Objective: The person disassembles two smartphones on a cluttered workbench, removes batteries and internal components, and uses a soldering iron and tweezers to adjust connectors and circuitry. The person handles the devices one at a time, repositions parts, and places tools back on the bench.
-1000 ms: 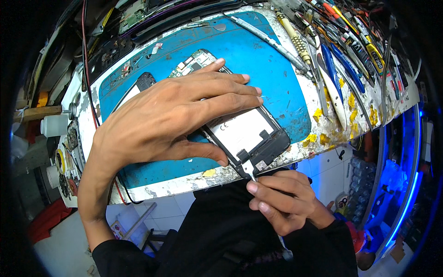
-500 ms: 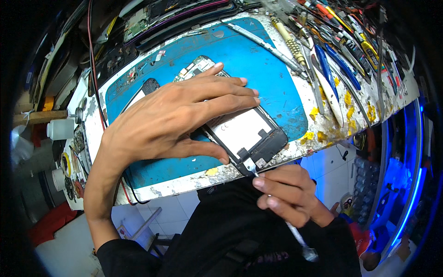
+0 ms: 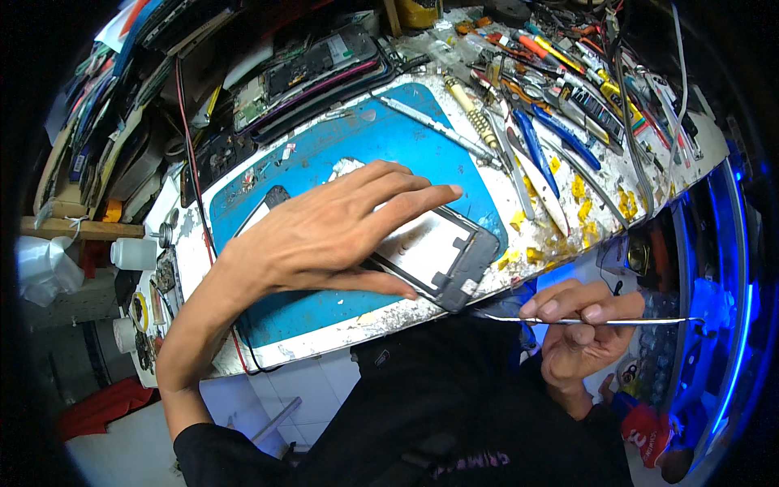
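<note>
- The opened phone [image 3: 480, 258] is lying at a slant on the blue mat [image 3: 284, 321], with its near end poking over the edge of the white bench [image 3: 302, 351]. It is showing a white middle and a black end.
- The left hand [image 3: 337, 227] is spreading wide over the phone — the thumb is lying by its near long side and the pointing finger is reaching across to the far side. The hand is hiding much of the phone, so I cannot tell if it is gripping.
- The right hand [image 3: 580, 323] is pinching a thin metal tool [image 3: 649, 322] off to the right. The tool is pointing left, its tip sitting near the phone's end — I cannot tell if they are touching.
- Another phone part [image 3: 274, 197] is peeking out from behind the left hand.
- A silver stick [image 3: 434, 124] is lying across the mat's far right side.
- Blue pliers [image 3: 531, 146] are resting among many tools on the right.
- A white bottle [image 3: 134, 254] is standing at the left.
</note>
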A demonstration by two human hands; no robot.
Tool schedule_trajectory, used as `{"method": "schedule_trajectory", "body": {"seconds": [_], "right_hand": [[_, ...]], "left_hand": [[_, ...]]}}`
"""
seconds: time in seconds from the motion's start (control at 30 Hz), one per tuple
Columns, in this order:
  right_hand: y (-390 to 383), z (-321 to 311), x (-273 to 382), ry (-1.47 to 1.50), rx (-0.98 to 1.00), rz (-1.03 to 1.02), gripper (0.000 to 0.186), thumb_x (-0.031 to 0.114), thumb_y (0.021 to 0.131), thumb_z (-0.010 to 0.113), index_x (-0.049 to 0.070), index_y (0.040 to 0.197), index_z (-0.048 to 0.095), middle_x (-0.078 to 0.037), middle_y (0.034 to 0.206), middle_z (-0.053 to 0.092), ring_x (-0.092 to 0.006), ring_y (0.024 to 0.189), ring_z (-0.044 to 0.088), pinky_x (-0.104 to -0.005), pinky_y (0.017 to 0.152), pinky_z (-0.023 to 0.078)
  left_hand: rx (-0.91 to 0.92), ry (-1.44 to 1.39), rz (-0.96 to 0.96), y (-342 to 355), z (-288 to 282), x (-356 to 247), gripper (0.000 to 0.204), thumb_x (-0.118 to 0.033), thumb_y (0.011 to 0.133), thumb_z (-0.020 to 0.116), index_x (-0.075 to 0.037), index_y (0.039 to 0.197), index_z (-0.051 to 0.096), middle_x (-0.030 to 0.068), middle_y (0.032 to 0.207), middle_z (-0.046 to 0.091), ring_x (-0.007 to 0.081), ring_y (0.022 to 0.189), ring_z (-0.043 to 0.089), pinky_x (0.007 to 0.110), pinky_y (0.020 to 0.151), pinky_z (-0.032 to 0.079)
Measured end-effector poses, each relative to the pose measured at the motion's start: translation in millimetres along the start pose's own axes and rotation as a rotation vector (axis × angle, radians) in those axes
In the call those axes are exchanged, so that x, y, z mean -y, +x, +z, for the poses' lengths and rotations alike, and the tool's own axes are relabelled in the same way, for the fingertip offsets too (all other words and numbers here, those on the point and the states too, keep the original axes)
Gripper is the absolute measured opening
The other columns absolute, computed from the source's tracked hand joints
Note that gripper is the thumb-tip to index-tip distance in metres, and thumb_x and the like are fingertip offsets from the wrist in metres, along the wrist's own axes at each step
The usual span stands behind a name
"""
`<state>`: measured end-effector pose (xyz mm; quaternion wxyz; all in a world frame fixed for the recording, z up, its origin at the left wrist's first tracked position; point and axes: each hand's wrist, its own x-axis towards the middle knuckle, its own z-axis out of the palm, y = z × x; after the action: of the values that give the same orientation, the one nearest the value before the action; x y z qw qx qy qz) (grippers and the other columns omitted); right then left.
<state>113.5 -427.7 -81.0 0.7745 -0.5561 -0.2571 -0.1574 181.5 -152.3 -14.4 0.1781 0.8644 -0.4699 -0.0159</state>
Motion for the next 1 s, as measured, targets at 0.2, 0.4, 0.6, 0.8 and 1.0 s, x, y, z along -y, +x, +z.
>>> {"method": "schedule_trajectory", "body": {"seconds": [0.2,0.4,0.6,0.8,1.0], "right_hand": [[7,-17,7,-0.005,-0.106,0.022,0.030,0.023,0.100,0.061,0.005,0.107,0.038,-0.020,0.085,0.065,-0.0286,0.069,0.070,-0.0351,0.058,0.060],[23,-21,1,-0.028,-0.120,0.098,0.037,0.028,0.098,0.064,0.004,0.106,0.037,-0.020,0.085,0.065,-0.0271,0.067,0.071,-0.0299,0.052,0.058],[50,-5,-8,0.055,0.187,0.259,0.031,0.021,0.097,0.065,0.000,0.105,0.044,-0.021,0.087,0.066,-0.0298,0.082,0.071,-0.0423,0.075,0.061],[86,13,-16,-0.096,0.493,0.371,0.034,0.028,0.097,0.065,0.000,0.101,0.046,-0.018,0.083,0.063,-0.0238,0.077,0.067,-0.0382,0.074,0.058],[100,28,-16,-0.249,0.615,0.396,0.030,0.023,0.096,0.067,0.000,0.099,0.048,-0.016,0.081,0.063,-0.0204,0.075,0.066,-0.0332,0.071,0.055]], "left_hand": [[-0.064,0.085,-0.221,20,14,-27,0.092,-0.054,0.086,0.070,0.009,0.146,0.037,0.0235,0.111,0.060,0.0353,0.102,0.058,0.044,0.093,0.050],[-0.139,0.248,-0.432,12,19,-54,0.094,-0.051,0.083,0.075,0.011,0.143,0.038,0.0220,0.098,0.061,0.0337,0.089,0.061,0.042,0.080,0.054],[-0.176,0.140,-0.535,-11,19,-66,0.103,-0.038,0.072,0.089,0.004,0.149,0.035,0.0225,0.110,0.060,0.0349,0.099,0.060,0.043,0.088,0.052],[-0.225,-0.036,-0.533,-34,15,-62,0.094,-0.021,0.070,0.089,-0.003,0.148,0.040,0.0207,0.121,0.060,0.0350,0.109,0.060,0.044,0.095,0.051],[-0.246,-0.064,-0.497,-42,19,-54,0.094,-0.022,0.069,0.090,-0.003,0.148,0.041,0.0188,0.118,0.060,0.0336,0.106,0.059,0.044,0.091,0.051]]}}
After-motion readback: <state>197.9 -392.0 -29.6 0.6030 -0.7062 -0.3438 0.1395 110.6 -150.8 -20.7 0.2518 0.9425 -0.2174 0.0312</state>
